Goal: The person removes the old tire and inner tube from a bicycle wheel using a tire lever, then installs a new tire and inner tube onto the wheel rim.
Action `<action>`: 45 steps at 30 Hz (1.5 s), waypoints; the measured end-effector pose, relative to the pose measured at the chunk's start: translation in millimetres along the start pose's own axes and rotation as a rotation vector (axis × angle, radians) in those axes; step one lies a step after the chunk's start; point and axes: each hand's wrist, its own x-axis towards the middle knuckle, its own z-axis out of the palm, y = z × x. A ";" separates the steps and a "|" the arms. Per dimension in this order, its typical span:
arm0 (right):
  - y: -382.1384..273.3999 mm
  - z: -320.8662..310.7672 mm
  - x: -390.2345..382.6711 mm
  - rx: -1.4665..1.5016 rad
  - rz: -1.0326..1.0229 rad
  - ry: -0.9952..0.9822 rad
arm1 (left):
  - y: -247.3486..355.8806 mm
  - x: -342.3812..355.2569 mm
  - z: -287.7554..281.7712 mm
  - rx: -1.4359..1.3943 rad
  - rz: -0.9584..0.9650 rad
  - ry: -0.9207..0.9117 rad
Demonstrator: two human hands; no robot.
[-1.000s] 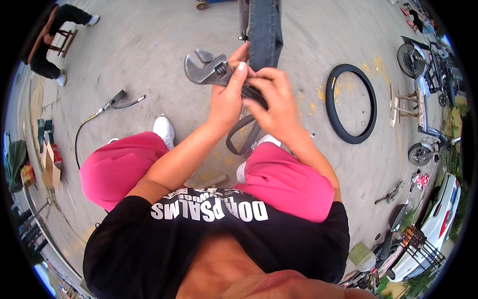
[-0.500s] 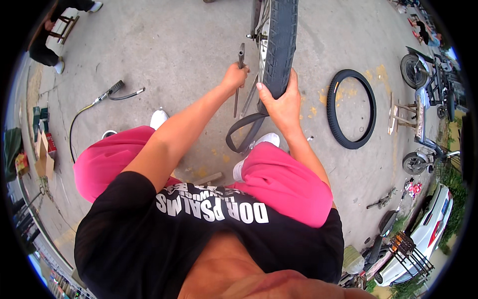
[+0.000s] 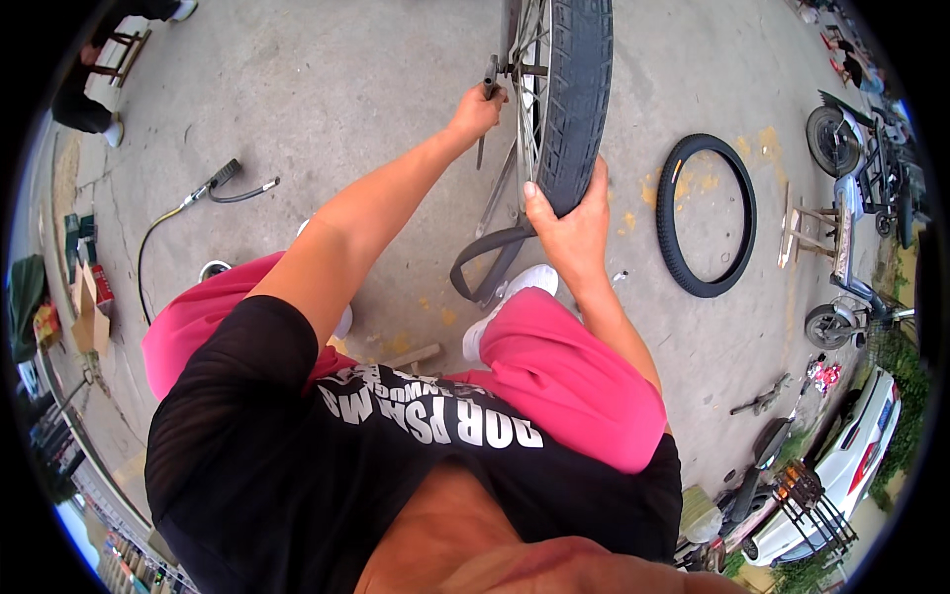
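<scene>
Left hand point(image 3: 477, 107) clamped on a tool point(image 3: 486, 94) at the wheel point(image 3: 564, 89) hub; right hand point(image 3: 574, 223) gripping the tyre's lower edge. Risk: tool slipping, knuckles into spokes. Loose tube point(image 3: 490, 262) dangling below, near feet. Spare tyre point(image 3: 708, 215) flat on concrete, right; hose point(image 3: 213, 193) left.

Spare tyre point(image 3: 709, 216) lies right of wheel point(image 3: 574, 99).

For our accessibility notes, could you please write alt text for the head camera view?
Seen from above, a seated person in pink trousers grips a black bicycle tyre on its wheel with the right hand, while the left hand holds a slim metal tool at the rim. A loose tyre lies on the concrete to the right.
</scene>
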 end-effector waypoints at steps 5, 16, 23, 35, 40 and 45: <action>4.0 3.7 1.5 0.041 0.028 0.026 | 9.5 -23.4 -1.1 0.023 -0.105 0.003; 5.0 17.2 1.3 0.123 -0.075 0.137 | -49.7 -62.6 4.4 0.109 -0.070 0.085; 9.9 14.8 -0.4 0.135 -0.028 0.088 | 58.6 -131.7 5.1 0.045 -0.174 0.029; 15.9 -4.0 3.8 0.160 -0.101 0.090 | 119.3 -147.1 -35.6 -0.571 -0.058 -0.584; 15.0 -6.0 5.3 0.184 -0.081 0.079 | 113.9 -163.4 -13.3 0.061 0.200 -0.365; 12.8 -3.9 3.6 0.202 -0.031 0.057 | 123.4 -148.9 -22.5 0.949 0.804 -0.078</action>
